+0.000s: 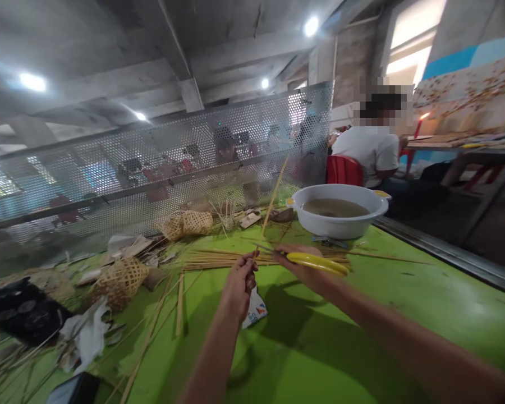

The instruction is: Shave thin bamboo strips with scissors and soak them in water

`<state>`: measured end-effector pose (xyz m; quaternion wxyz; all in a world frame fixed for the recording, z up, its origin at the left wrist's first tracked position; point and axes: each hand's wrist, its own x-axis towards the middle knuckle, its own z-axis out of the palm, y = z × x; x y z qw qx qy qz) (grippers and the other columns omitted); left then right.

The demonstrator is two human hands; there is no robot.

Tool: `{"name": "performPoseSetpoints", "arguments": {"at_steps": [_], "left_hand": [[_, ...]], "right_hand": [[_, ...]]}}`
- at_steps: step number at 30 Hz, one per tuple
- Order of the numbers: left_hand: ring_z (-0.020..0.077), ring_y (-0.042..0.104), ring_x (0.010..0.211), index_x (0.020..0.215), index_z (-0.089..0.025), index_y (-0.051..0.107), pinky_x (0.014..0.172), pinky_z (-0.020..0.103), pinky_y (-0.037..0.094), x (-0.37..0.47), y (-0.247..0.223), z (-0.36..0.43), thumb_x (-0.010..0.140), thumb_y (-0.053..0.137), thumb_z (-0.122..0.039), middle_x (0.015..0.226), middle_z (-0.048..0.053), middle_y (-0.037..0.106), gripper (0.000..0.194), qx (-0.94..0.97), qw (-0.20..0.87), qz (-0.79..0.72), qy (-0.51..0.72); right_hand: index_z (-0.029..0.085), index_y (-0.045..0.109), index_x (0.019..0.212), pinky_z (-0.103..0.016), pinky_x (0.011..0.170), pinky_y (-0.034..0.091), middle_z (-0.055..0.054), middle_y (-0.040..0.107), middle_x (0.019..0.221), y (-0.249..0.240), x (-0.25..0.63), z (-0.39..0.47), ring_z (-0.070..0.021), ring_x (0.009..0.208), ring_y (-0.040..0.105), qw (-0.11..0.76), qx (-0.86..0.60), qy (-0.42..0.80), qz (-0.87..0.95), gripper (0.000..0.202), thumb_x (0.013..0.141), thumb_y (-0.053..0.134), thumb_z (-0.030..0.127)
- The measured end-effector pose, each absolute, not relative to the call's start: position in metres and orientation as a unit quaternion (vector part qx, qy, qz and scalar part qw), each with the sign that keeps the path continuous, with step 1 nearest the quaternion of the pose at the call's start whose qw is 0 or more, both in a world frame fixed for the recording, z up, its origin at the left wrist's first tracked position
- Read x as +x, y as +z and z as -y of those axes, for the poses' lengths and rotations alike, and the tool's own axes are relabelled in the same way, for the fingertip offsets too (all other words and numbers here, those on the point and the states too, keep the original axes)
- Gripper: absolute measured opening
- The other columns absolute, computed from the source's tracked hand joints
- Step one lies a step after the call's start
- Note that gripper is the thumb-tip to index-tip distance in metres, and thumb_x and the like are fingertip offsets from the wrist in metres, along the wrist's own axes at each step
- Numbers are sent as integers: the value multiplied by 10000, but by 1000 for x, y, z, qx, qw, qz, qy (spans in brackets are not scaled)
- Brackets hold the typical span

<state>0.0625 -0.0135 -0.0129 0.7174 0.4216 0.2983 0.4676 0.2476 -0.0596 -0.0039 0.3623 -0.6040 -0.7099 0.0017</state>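
Note:
My left hand (240,280) is closed in a pinch on the lower end of a thin bamboo strip (275,195), which slants upward and away. Close beside it, my right hand (298,259) grips scissors (317,262) with a yellow handle. Their narrow metal blade points left and meets the strip just above my left fingertips. Behind both hands, a bundle of bamboo strips (210,259) lies across the green tabletop (362,336). Under my left wrist rests a small white printed packet (255,310).
A white basin of murky water (340,224) stands at the back right. Woven bamboo pieces (187,224), scraps and a black bag (23,308) crowd the left. A perforated metal screen (160,179) borders the far edge. Another person (368,151) sits beyond the basin.

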Motion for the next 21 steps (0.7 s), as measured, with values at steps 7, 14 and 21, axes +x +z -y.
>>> {"name": "performPoseSetpoints", "arguments": {"at_steps": [7, 14, 21], "left_hand": [[-12, 241, 403, 964, -127, 678, 390, 143, 150, 62, -9, 18, 626, 795, -242, 650, -51, 494, 375, 398, 721, -306, 477], [-19, 227, 395, 987, -116, 683, 378, 144, 118, 57, -8, 13, 613, 825, -270, 633, -62, 467, 429, 395, 724, -309, 474], [-21, 250, 383, 947, -116, 670, 375, 133, 134, 58, -11, 14, 586, 841, -306, 619, -65, 484, 442, 378, 728, -313, 480]], "right_hand": [[233, 693, 904, -242, 628, 372, -16, 722, 834, 0, 248, 64, -162, 721, 609, 353, -619, -1, 702, 284, 952, 480, 416], [225, 704, 972, -263, 620, 384, -40, 734, 874, 1, 250, 65, -182, 725, 625, 349, -626, -19, 697, 281, 949, 490, 406], [259, 710, 948, -259, 619, 398, -15, 747, 897, -7, 245, 65, -187, 729, 653, 339, -592, -14, 731, 262, 940, 497, 412]]}}
